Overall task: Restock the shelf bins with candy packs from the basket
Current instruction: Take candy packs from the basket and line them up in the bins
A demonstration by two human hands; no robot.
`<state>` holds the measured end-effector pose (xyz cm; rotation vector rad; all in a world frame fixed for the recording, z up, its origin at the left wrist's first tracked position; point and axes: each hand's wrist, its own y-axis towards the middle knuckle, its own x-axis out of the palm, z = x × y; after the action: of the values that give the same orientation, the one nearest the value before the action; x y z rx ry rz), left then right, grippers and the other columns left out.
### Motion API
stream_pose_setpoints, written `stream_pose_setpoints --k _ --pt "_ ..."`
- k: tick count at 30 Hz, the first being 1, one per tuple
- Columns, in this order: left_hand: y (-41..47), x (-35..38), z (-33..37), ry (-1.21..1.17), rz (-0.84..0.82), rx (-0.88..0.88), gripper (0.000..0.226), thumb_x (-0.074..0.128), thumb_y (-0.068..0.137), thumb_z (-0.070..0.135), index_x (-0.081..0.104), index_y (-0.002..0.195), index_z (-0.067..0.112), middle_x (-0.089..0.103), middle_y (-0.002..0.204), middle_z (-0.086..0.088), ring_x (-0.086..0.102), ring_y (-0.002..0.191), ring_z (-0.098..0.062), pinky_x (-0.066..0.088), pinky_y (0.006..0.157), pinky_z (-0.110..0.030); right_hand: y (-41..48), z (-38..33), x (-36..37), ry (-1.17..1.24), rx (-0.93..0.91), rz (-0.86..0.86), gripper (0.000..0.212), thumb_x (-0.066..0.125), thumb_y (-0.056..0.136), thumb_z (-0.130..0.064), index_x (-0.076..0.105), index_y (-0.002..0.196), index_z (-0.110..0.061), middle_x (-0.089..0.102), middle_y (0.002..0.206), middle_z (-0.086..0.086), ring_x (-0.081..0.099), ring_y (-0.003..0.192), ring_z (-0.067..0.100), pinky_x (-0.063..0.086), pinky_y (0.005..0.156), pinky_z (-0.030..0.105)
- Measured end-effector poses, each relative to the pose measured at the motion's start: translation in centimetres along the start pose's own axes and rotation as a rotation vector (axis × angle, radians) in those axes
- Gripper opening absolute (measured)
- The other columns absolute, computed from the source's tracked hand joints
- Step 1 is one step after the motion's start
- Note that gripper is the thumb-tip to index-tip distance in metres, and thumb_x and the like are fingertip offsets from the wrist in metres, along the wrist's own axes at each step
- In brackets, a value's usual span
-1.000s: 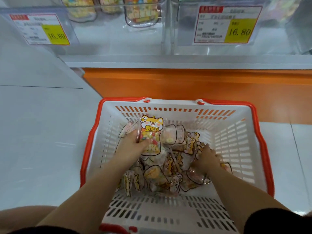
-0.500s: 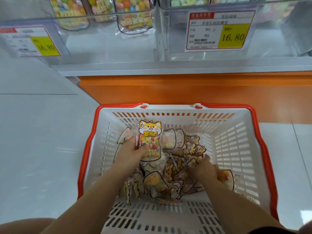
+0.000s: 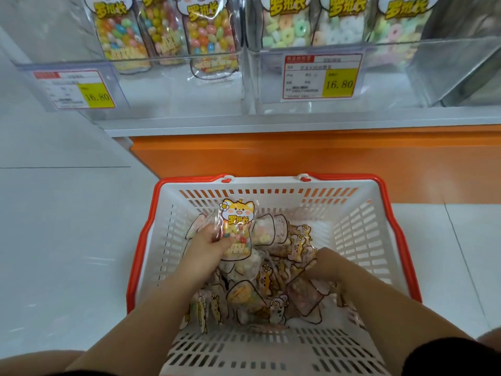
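Head view: the basket [image 3: 141, 248], white with an orange rim, stands on the floor [image 3: 54, 226] in front of the orange base panel [image 3: 298, 156] of the shelf [image 3: 298, 122]. Both hands are inside the basket.

Left hand [image 3: 208, 248]: grip clamped on one candy pack [image 3: 238, 229]. The fingers curl round its lower half. The pack is upright, printed face toward the camera, raised above the heap of candy packs [image 3: 249, 297] and near the far wall of the basket.

Right hand [image 3: 322, 264]: palm down on the right side of the heap, fingertips buried among the packs. Whether this grip has closed on a pack cannot be told.

The heap covers the middle of the basket floor; the packs lie flat or tilted and overlap.

On the shelf above, two clear bins stand side by side. The left bin [image 3: 173, 85] holds upright jelly-bean packs [image 3: 206, 31]. The right bin [image 3: 379, 77] holds upright ring-candy packs [image 3: 287, 25]. Each bin front carries a price label [image 3: 322, 77] reading 16.80.
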<state>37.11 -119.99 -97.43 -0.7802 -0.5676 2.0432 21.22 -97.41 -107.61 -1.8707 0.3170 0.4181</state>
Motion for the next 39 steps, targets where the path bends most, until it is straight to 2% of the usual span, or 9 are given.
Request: stream_pose_setpoints --k 4,10,13,19,23,26,30,34,39 --pt "-1.0 -0.6 0.5 -0.005 -0.034 0.052 0.025 0.074 0.09 0.02 0.069 0.115 0.019 0.076 0.107 0.006 0.071 0.101 -0.013 0.053 0.097 -0.037 -4.2 -1.3 -4.9 0.103 -0.099 0.005 0.023 0.077 0.078 -0.023 0.063 0.073 -0.005 0.051 0.067 0.01 0.044 0.05 0.014 0.036 0.055 0.026" --pt "-3.7 -1.0 3.0 -0.139 -0.021 0.117 0.02 0.07 0.091 0.019 0.066 0.109 0.015 0.074 0.106 -0.005 0.07 0.1 -0.025 0.053 0.092 -0.039 -12.8 -4.9 -11.2 0.275 -0.313 0.094 0.027 0.079 0.082 -0.02 0.073 0.108 -0.019 0.063 0.116 -0.004 0.056 0.099 0.01 0.046 0.078 0.024" --pt "-5.0 -1.4 4.7 -0.249 -0.109 0.102 0.018 0.066 0.092 0.021 0.067 0.11 0.018 0.076 0.104 -0.004 0.071 0.103 -0.031 0.049 0.103 -0.055 -17.1 -6.6 -12.8 0.291 -0.414 0.152 0.023 0.079 0.081 -0.016 0.075 0.101 -0.026 0.068 0.113 -0.004 0.057 0.098 0.011 0.042 0.074 0.022" --pt "-8.6 -2.3 8.1 -0.495 -0.262 0.119 0.027 0.054 0.098 0.009 0.052 0.123 -0.002 0.07 0.117 -0.024 0.07 0.103 -0.039 0.056 0.089 -0.05 -23.1 -8.4 -15.1 0.214 -0.529 0.208 0.025 0.08 0.079 -0.026 0.077 0.098 -0.041 0.072 0.114 0.006 0.065 0.104 0.027 0.05 0.096 0.043" --pt "-10.8 -2.7 8.9 -0.623 -0.352 0.097 0.041 0.055 0.095 0.011 0.049 0.135 0.004 0.065 0.123 -0.028 0.061 0.117 -0.047 0.051 0.096 -0.061 -25.6 -9.4 -15.1 0.33 -0.611 0.174 0.026 0.078 0.081 -0.015 0.079 0.098 -0.035 0.074 0.106 0.009 0.059 0.081 0.025 0.047 0.074 0.035" --pt "-11.8 -3.1 8.9 -0.655 -0.413 0.12 0.053 0.063 0.081 0.014 0.054 0.133 0.012 0.068 0.122 -0.024 0.064 0.114 -0.043 0.05 0.097 -0.061 -26.6 -9.8 -15.0 0.422 -0.702 0.093 0.029 0.081 0.073 -0.02 0.079 0.101 -0.026 0.073 0.108 0.011 0.055 0.091 0.025 0.042 0.082 0.035" --pt "-11.6 -3.5 8.5 -0.704 -0.338 0.167 0.037 0.05 0.098 0.008 0.05 0.135 0.003 0.071 0.115 -0.022 0.065 0.107 -0.038 0.043 0.105 -0.064 -27.3 -10.4 -14.8 0.712 -0.756 -0.013 0.023 0.07 0.079 0.004 0.08 0.092 -0.013 0.075 0.093 0.009 0.071 0.089 0.021 0.058 0.07 0.028" --pt "-11.2 -3.9 8.6 -0.64 -0.28 0.237 0.022 0.047 0.102 0.008 0.055 0.121 0.003 0.074 0.104 -0.017 0.07 0.098 -0.036 0.045 0.104 -0.063 -26.5 -11.1 -14.0 0.919 -0.719 -0.089 0.027 0.066 0.075 0.002 0.08 0.094 -0.011 0.073 0.105 0.02 0.073 0.093 0.029 0.062 0.072 0.039" --pt "-11.6 -4.2 8.9 -0.433 -0.333 0.38 0.054 0.071 0.092 0.033 0.054 0.14 0.016 0.066 0.132 -0.011 0.061 0.125 -0.031 0.041 0.11 -0.059 -24.7 -11.5 -13.6 0.906 -0.63 0.038 0.029 0.065 0.089 0.002 0.067 0.117 -0.005 0.07 0.112 0.025 0.068 0.107 0.038 0.053 0.097 0.052"
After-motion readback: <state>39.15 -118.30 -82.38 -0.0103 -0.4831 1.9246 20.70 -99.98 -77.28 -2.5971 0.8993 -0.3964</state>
